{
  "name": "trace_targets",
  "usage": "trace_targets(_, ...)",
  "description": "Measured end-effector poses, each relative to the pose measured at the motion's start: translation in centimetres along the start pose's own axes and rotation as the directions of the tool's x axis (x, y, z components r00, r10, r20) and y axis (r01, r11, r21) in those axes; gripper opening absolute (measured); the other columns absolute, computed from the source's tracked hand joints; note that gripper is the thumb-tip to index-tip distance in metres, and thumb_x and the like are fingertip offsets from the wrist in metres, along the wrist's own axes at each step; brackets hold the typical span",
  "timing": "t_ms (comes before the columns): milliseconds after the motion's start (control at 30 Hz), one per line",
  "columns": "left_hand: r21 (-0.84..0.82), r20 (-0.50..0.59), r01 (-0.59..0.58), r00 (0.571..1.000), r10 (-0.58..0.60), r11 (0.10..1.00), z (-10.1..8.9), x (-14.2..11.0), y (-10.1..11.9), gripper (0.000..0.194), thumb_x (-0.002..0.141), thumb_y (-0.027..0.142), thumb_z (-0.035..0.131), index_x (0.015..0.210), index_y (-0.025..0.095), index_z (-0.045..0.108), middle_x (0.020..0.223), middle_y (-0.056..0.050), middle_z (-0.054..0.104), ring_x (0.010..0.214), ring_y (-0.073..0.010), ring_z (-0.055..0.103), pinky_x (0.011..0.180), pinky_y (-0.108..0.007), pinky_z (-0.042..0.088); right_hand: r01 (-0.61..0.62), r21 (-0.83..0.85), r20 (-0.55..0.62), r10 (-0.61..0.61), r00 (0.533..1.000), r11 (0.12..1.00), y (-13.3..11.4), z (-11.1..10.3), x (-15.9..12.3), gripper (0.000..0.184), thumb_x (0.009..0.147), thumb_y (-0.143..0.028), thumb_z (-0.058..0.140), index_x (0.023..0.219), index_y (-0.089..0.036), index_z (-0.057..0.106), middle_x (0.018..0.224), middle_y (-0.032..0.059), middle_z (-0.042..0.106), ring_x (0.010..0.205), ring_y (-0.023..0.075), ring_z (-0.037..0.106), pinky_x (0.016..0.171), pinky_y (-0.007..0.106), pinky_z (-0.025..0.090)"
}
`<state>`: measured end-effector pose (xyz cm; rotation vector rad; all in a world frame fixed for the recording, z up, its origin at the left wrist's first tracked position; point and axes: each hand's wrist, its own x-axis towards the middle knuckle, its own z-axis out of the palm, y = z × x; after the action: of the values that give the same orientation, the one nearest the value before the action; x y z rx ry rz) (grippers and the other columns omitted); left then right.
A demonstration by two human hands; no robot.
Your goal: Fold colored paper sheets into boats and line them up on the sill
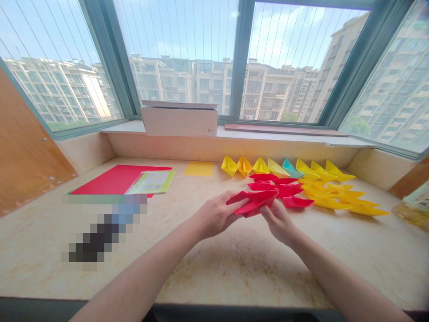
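Observation:
Between my two hands, above the counter, is a red folded paper boat (253, 203). My left hand (217, 212) grips its left end, with fingers partly hidden behind the paper. On the other end, my right hand (277, 219) pinches the lower right side. Just behind my hands lie several red paper boats (298, 202). To their right stand several yellow paper boats (335, 203), overlapping in rows. Along the back runs a line of more boats, mostly yellow, with one teal paper boat (292, 169) among them.
On the left lie red paper sheets (110, 179) with a green-and-white packet (152, 180) on top. A yellow square sheet (199, 168) lies near the back wall. A white box (179, 120) stands on the window sill. A clear container (415, 205) is at the right edge. Part of the left counter is pixelated.

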<state>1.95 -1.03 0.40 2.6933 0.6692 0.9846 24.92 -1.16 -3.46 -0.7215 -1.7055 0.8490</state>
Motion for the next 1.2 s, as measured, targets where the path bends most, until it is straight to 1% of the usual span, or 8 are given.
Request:
trace_targets(167, 0.019, -0.022, 0.043, 0.999, -0.043, 0.999, 0.0, 0.0, 0.2, 0.044, 0.098, 0.029, 0.050, 0.143, 0.029, 0.048, 0.135, -0.010, 0.055, 0.121, -0.0258, 0.059, 0.100, -0.041, 0.053, 0.051, -0.136, -0.093, -0.064, 0.994, 0.989, 0.6, 0.1, 0.0, 0.035, 0.096, -0.050, 0.051, 0.106, -0.024, 0.071, 0.100, 0.0081, 0.075, 0.087, 0.0271, 0.069, 0.078, 0.039, 0.055)
trace_targets(333, 0.043, -0.106, 0.004, 0.994, 0.001, 0.999, 0.2, -0.2, 0.2, 0.045, 0.097, 0.023, 0.053, 0.141, 0.026, 0.045, 0.134, -0.010, 0.058, 0.121, -0.0241, 0.059, 0.100, -0.040, 0.053, 0.148, -0.186, -0.011, -0.153, 0.988, 0.971, -0.3, -0.1, 0.5, 0.038, 0.098, -0.050, 0.046, 0.119, -0.027, 0.067, 0.113, 0.0100, 0.073, 0.114, 0.0295, 0.064, 0.099, 0.046, 0.050)
trace_targets(433, 0.069, -0.185, 0.062, 0.982, -0.048, 0.996, 0.5, -0.3, 0.2, 0.063, 0.091, 0.023, 0.062, 0.147, 0.025, 0.034, 0.130, -0.012, 0.061, 0.116, -0.0261, 0.061, 0.097, -0.042, 0.053, 0.164, -0.171, 0.022, -0.162, 0.986, 0.971, -0.5, -0.3, 0.7, 0.039, 0.097, -0.050, 0.049, 0.126, -0.029, 0.063, 0.123, 0.0099, 0.069, 0.122, 0.0287, 0.059, 0.103, 0.047, 0.048)
trace_targets(533, 0.052, -0.176, 0.130, 0.977, -0.119, 0.990, 0.8, -0.3, 0.5, 0.081, 0.081, 0.020, 0.071, 0.149, 0.020, 0.029, 0.126, -0.015, 0.059, 0.113, -0.0289, 0.061, 0.093, -0.042, 0.054, 0.128, -0.098, 0.025, -0.127, 0.992, 0.987, -0.1, -0.3, 0.6, 0.041, 0.094, -0.050, 0.055, 0.130, -0.029, 0.060, 0.126, 0.0090, 0.068, 0.119, 0.0280, 0.062, 0.100, 0.045, 0.050)
trace_targets(700, -0.072, -0.146, 0.160, 0.975, -0.169, 0.984, 0.7, 0.0, 1.2, 0.059, 0.082, 0.018, 0.071, 0.136, 0.019, 0.047, 0.118, -0.011, 0.060, 0.108, -0.0244, 0.061, 0.090, -0.036, 0.054, 0.046, 0.035, 0.000, -0.046, 0.999, 0.998, 0.4, -0.5, 0.5, 0.032, 0.091, -0.045, 0.063, 0.118, -0.028, 0.068, 0.113, 0.0066, 0.074, 0.106, 0.0274, 0.068, 0.091, 0.042, 0.054)
trace_targets(900, -0.126, -0.112, 0.121, 0.985, -0.135, 0.985, 0.9, -0.1, 1.3, 0.018, 0.096, 0.024, 0.054, 0.111, 0.019, 0.064, 0.099, -0.007, 0.063, 0.092, -0.0184, 0.063, 0.082, -0.031, 0.053, 0.034, 0.024, -0.022, -0.034, 0.999, 0.999, 0.0, -1.0, 0.6, 0.031, 0.089, -0.049, 0.065, 0.107, -0.025, 0.073, 0.103, 0.0070, 0.077, 0.097, 0.0279, 0.070, 0.083, 0.038, 0.055)
trace_targets(1067, -0.166, -0.091, 0.161, 0.980, -0.178, 0.973, 1.4, -0.2, 1.4, 0.021, 0.094, 0.024, 0.055, 0.114, 0.016, 0.059, 0.108, -0.010, 0.064, 0.097, -0.0208, 0.063, 0.083, -0.033, 0.052, 0.033, 0.051, -0.022, -0.032, 0.999, 0.998, 0.0, -0.7, 0.7, 0.030, 0.090, -0.050, 0.063, 0.106, -0.026, 0.072, 0.100, 0.0062, 0.077, 0.094, 0.0273, 0.071, 0.079, 0.037, 0.055)
trace_targets(1200, -0.214, 0.001, 0.278, 0.959, -0.284, 0.937, 1.3, -0.4, 1.4, 0.027, 0.096, 0.031, 0.054, 0.120, 0.018, 0.054, 0.109, -0.008, 0.071, 0.092, -0.0206, 0.068, 0.079, -0.032, 0.052, 0.003, 0.040, 0.015, -0.004, 1.000, 0.999, -0.3, -0.5, 0.6, 0.031, 0.091, -0.048, 0.063, 0.110, -0.025, 0.070, 0.107, 0.0068, 0.075, 0.102, 0.0282, 0.069, 0.086, 0.039, 0.055)
